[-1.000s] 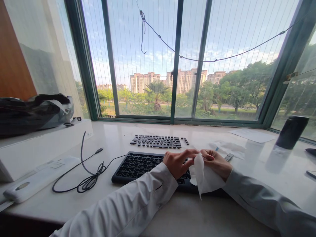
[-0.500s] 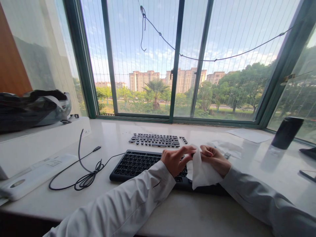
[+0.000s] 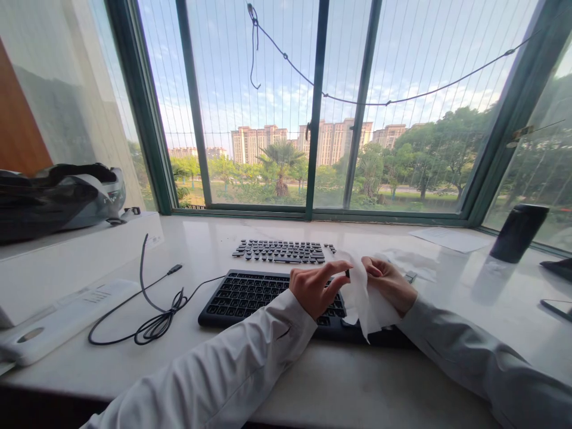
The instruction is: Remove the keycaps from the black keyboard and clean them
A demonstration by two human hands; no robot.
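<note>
White tissue point(image 3: 360, 298) (one sheet) gripped by right fingers point(image 3: 375, 267); one keycap point(image 3: 347, 273) pinched by left fingers point(image 3: 331, 270); one keyboard point(image 3: 250, 293) below.

Glossy white bench point(image 3: 357, 381): near strip open between left grey fabric sleeve point(image 3: 223, 372) and right grey fabric sleeve point(image 3: 469, 360). Black rectangular keyboard point(image 3: 250, 295): left part reachable from above; right part blocked by left hand point(image 3: 315, 291), right hand point(image 3: 389, 285), thin white tissue sheet point(image 3: 357, 304). Slim gap only between keyboard and loose black keycaps point(image 3: 286, 251) on far side. Left: coiled black cable point(image 3: 161, 326) in way, narrow lane beside keyboard. Right: wide passage up to dark cylinder point(image 3: 521, 234).
</note>
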